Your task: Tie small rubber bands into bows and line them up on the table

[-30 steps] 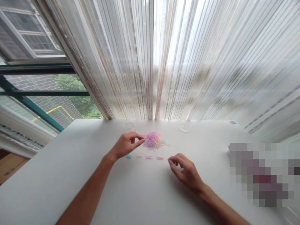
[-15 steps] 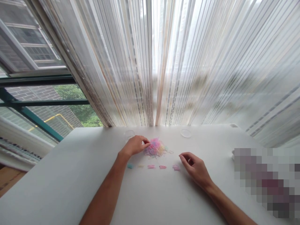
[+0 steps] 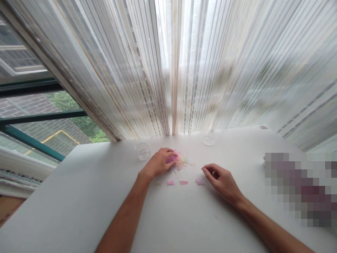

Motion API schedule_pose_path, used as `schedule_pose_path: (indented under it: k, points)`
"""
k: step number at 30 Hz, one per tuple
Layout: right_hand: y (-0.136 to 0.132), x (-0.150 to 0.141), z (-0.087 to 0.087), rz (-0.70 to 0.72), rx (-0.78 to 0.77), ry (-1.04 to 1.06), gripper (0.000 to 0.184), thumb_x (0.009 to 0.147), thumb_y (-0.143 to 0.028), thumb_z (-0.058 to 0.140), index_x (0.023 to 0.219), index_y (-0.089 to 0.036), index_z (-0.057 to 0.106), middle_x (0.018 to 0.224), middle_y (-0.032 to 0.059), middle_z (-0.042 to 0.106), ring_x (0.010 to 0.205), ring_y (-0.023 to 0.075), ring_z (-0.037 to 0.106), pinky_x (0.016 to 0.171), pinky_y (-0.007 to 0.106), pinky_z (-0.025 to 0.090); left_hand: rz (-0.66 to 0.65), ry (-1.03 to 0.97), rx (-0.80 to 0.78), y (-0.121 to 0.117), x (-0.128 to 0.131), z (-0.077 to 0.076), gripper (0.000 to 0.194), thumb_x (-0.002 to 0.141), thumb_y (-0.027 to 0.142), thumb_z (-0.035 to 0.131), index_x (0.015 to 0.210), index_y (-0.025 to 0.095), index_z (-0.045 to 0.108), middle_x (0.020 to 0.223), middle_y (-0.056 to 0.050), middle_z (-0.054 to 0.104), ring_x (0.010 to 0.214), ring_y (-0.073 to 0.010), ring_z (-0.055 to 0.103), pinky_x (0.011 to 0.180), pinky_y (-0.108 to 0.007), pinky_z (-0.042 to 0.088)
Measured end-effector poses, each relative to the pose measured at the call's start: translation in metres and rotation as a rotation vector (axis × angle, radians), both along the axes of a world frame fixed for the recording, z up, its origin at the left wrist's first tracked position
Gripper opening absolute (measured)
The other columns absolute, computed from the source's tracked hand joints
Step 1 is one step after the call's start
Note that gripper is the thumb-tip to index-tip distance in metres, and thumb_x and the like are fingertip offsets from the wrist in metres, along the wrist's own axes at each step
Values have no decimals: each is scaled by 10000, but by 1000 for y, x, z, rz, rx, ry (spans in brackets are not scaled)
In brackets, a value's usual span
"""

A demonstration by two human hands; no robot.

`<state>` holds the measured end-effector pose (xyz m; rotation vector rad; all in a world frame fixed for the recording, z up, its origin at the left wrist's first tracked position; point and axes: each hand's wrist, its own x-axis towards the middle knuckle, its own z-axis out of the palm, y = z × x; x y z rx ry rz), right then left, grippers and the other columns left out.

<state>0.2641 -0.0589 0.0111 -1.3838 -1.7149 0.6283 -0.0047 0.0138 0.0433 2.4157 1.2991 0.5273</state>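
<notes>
On the white table lies a pile of thin pastel strands (image 3: 181, 162), which look like small elastic bands in pink, purple and yellow. My left hand (image 3: 161, 162) is at the pile's left side, thumb and fingers apart with pink strands between them. It hides part of the pile. My right hand (image 3: 219, 181) rests to the right, its thumb and forefinger pinched together; anything held there is too small to see. Near its fingertips is a lilac bunch (image 3: 199, 181). A row runs leftward: two pink bunches (image 3: 183, 182) (image 3: 170, 183) and a pale yellow bunch (image 3: 157, 183).
A clear round container (image 3: 142, 151) stands behind my left hand. A clear round lid (image 3: 209, 141) lies farther back on the table (image 3: 79, 196). Striped curtains (image 3: 147, 70) hang along the far edge. At the right is a blurred-out object (image 3: 302, 189).
My left hand has moved right onto the pile, its thumb and fingers wider apart. The left forearm now covers the teal bunch. My right hand keeps its pinch; the view has shifted slightly.
</notes>
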Motion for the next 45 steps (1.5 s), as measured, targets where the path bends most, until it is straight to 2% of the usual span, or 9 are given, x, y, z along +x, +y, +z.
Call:
schedule_pose_path:
  k: [6,13,18,21,29,32,36,41,45]
  points:
    - [0,0,0,4,3,6,357,933,-508,554,831,-202,706,687,25,676,554,152,543,550,284,491,67,-55,-17,2,-9,11,195,903,213,600,1012,215,762,1077,-54,753,1016,-219,679,932,-331,533]
    - [-1,0,2,9,-7,9,301,929,-452,565,815,-207,698,677,12,662,555,148,539,558,279,476,157,-92,-40,2,-21,19,206,910,269,587,1019,214,752,1035,-39,762,921,-197,692,851,-311,539]
    - [-2,0,3,10,-19,-3,324,933,-477,556,822,-209,701,676,16,666,557,155,542,558,285,477,117,-62,-85,1,-20,18,227,882,363,652,1021,218,758,1033,-48,745,890,-196,681,798,-295,542]
    - [-2,0,3,13,-18,0,328,931,-478,556,821,-207,703,687,19,671,557,153,541,557,283,477,97,-43,-87,0,-15,15,257,840,344,703,1051,207,755,997,-59,730,866,-196,673,784,-294,544]
    - [-2,0,2,12,-27,-2,325,930,-470,555,829,-201,706,697,24,678,562,154,539,561,279,472,134,-87,-72,4,-20,14,187,891,284,602,970,208,754,969,-36,751,815,-179,674,794,-305,545]
    - [-1,0,2,15,-28,1,318,932,-459,559,830,-198,708,702,20,680,561,148,538,558,272,463,147,-110,-2,6,-19,12,228,911,329,591,1037,209,738,1027,-56,749,885,-205,679,873,-348,554]
    - [-2,1,2,15,-28,6,281,932,-423,569,831,-201,708,697,7,674,551,138,524,549,264,448,147,-96,122,10,-9,-3,390,951,380,558,1271,175,646,1324,-115,659,1256,-263,576,1120,-430,440]
    - [-2,1,2,14,-30,9,263,932,-402,570,826,-202,702,699,3,668,554,135,517,550,262,438,175,28,-17,11,1,-20,498,1038,380,361,1418,112,541,1531,-156,486,1451,-261,407,1231,-465,284]
    - [-2,0,1,19,-32,13,268,933,-407,571,825,-198,701,690,4,661,555,136,515,549,263,434,122,18,-46,9,4,-20,482,1037,386,360,1371,129,595,1491,-141,538,1423,-269,450,1226,-486,283]
